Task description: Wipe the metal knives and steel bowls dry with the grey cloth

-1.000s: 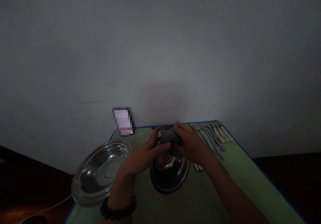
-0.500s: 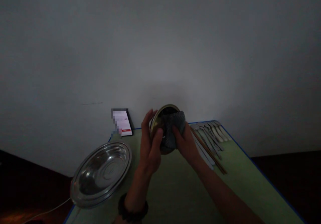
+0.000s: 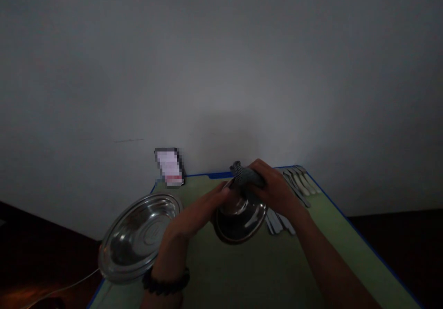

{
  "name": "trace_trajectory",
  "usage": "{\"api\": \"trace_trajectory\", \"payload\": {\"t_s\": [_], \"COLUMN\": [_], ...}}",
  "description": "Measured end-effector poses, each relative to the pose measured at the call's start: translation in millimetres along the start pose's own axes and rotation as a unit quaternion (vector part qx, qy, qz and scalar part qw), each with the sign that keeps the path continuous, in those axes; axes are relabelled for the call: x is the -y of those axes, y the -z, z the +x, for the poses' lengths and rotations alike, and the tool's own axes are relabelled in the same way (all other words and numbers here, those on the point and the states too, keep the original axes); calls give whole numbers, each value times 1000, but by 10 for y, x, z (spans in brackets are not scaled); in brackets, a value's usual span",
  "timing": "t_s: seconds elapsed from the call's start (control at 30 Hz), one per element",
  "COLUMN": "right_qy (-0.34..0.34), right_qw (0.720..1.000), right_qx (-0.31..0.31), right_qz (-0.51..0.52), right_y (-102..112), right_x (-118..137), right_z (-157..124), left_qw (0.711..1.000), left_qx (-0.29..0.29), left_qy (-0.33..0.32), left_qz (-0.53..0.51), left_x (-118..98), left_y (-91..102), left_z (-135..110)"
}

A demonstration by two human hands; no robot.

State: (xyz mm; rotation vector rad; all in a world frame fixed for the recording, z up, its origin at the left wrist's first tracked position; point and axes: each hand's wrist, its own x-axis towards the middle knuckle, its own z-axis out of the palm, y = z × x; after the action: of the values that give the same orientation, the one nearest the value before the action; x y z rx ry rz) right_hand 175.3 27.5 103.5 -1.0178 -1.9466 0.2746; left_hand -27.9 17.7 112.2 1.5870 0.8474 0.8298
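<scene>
Above the green tabletop, a shiny metal bowl (image 3: pixel 238 229) hangs tilted between my two hands. My left hand (image 3: pixel 212 203) grips its left edge, with the thumb near the rim and the other fingers mostly hidden. In my right hand (image 3: pixel 275 186) is a bunched grey checked cloth (image 3: pixel 249 177), pressed against the bowl's far right rim. Part of the bowl's rim is covered by the cloth and the fingers.
To the left stands a large metal basin (image 3: pixel 138 239). A phone (image 3: pixel 169 166) leans on the wall behind the table (image 3: pixel 235 276). Light-handled cutlery (image 3: pixel 304 184) lies at the back right, and more flat handles (image 3: pixel 277 223) show under my right forearm.
The bowl has been turned over and lowered, so its shiny surface now faces me. The cloth has moved from inside it to the rim. My left forearm has swung left, partly over the basin.
</scene>
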Motion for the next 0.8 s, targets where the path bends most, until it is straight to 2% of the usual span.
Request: {"api": "trace_trajectory", "payload": {"t_s": [0.1,0.17,0.27,0.37,0.47,0.53,0.6,0.73,0.8], "right_qy": [16,-9,-112,-227,-267,-276,-267,-180,-141], "right_qw": [1000,999,980,946,927,924,934,977,989], "right_qx": [10,-47,-165,-221,-194,-158,-135,-71,-36], "right_qz": [-9,-22,-18,61,180,213,194,87,25], "right_y": [-67,-129,-276,-484,-669,-715,-671,-417,-301], "right_x": [3,-18,-65,-73,-39,-26,-36,-58,-30], "right_z": [-9,-10,-11,-21,-34,-38,-37,-31,-28], "left_qw": [996,996,999,997,990,990,992,997,998], "left_qx": [58,44,5,-51,-109,-112,-94,-56,-38], "left_qy": [32,26,-4,-44,-83,-88,-74,-25,0], "left_qz": [64,69,48,44,20,21,34,36,57], "left_x": [-74,-138,-198,-181,-124,-105,-117,-185,-203], "left_y": [-18,-43,-90,-136,-156,-133,-75,53,70], "left_z": [-9,-7,13,56,94,89,53,-38,-57]}}
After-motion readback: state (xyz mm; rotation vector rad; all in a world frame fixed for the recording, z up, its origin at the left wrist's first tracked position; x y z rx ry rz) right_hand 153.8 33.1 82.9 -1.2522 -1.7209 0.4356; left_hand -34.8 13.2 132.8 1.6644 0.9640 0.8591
